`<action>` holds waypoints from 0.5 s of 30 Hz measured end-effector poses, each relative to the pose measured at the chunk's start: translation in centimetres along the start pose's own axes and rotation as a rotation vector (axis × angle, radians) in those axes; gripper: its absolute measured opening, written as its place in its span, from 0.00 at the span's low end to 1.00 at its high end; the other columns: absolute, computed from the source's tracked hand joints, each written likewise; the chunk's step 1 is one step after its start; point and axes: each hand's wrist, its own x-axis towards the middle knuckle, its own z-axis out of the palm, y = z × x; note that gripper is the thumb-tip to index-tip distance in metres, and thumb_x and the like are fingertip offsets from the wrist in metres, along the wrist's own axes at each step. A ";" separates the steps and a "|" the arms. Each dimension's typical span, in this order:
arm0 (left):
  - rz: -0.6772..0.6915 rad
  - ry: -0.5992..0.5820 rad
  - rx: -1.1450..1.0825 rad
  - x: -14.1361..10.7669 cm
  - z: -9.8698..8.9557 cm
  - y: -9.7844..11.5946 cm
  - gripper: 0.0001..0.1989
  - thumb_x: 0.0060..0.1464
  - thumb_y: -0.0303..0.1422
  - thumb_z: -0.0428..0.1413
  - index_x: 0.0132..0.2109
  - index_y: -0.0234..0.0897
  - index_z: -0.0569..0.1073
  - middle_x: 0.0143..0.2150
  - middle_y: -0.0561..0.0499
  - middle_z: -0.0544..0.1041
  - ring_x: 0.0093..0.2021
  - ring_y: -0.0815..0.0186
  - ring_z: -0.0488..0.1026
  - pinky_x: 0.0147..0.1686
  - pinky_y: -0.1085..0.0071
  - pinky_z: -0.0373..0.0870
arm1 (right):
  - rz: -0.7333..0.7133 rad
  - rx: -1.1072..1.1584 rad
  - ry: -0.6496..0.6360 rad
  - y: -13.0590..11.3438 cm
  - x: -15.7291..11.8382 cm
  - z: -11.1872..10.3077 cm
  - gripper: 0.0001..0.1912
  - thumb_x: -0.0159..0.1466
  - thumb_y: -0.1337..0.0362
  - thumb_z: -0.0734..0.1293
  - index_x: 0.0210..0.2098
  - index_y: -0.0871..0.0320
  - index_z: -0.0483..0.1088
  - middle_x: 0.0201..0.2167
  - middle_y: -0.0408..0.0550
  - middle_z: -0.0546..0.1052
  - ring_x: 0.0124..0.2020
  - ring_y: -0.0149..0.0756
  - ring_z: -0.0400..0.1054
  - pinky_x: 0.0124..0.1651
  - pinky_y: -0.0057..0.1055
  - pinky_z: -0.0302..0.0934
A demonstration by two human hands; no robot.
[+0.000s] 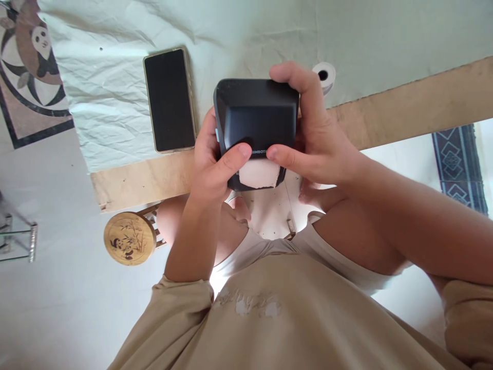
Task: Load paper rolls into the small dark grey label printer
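A black device [260,121] with white lettering is held up over the table's near edge. My left hand [215,159] grips its left side, the thumb resting near the lettering. On the other side my right hand [311,123] holds it, with the thumb on the lower front and the index finger bent over the top corner. A whitish piece [259,173] with a ragged lower edge shows at the device's lower end, below both thumbs. Most of my left fingers are hidden behind the device.
A dark-screened phone [170,100] lies on the pale green cloth [246,31], left of the device. A white roll [324,77] sits just beyond my right hand. Below the wooden table edge [142,180] stands a round wooden stool [130,238].
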 end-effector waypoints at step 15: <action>-0.062 0.043 -0.082 0.0 0.8 1.1 0.20 0.49 0.42 0.61 0.49 0.46 0.73 0.39 0.51 0.76 0.37 0.63 0.78 0.31 0.70 0.73 | 0.068 0.127 0.029 -0.7 0.1 0.3 0.37 0.61 0.55 0.65 0.62 0.56 0.43 0.43 0.47 0.69 0.53 0.32 0.66 0.37 0.24 0.64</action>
